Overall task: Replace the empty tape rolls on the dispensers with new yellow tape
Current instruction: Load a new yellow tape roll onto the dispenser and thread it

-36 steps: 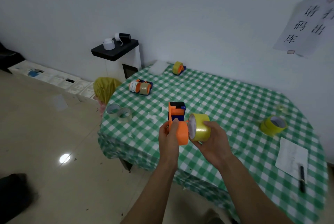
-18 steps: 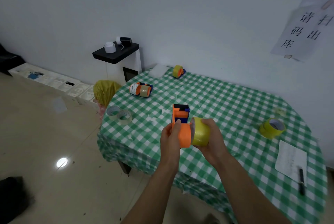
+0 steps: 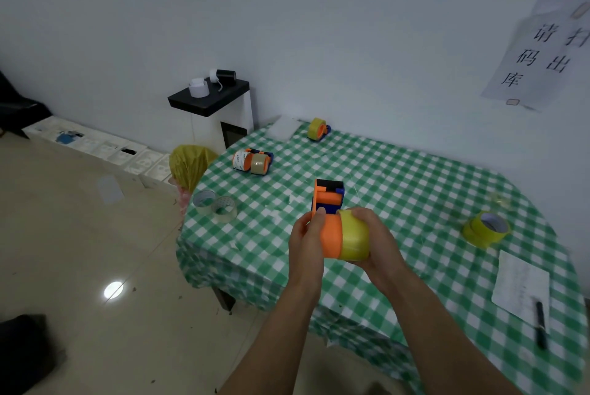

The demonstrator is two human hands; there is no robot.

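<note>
My left hand (image 3: 307, 240) grips an orange and blue tape dispenser (image 3: 329, 214) above the near edge of the table. My right hand (image 3: 375, 241) holds a yellow tape roll (image 3: 353, 240) pushed partway onto the dispenser's orange hub. A second dispenser (image 3: 252, 161) with two worn rolls lies at the table's left. A third dispenser (image 3: 318, 129) carrying yellow tape sits at the far edge. More yellow tape rolls (image 3: 487, 228) are stacked at the right.
The green checked tablecloth (image 3: 415, 190) covers the table. Two clear tape rolls (image 3: 215, 208) lie at its left corner. A paper sheet (image 3: 520, 286) with a black pen (image 3: 540, 324) lies at the right. A yellow bag (image 3: 190, 165) and a cabinet (image 3: 214, 107) stand left of the table.
My right hand has brought the yellow roll from beside the dispenser onto its orange hub. Both hands stayed at about the same spot over the table edge.
</note>
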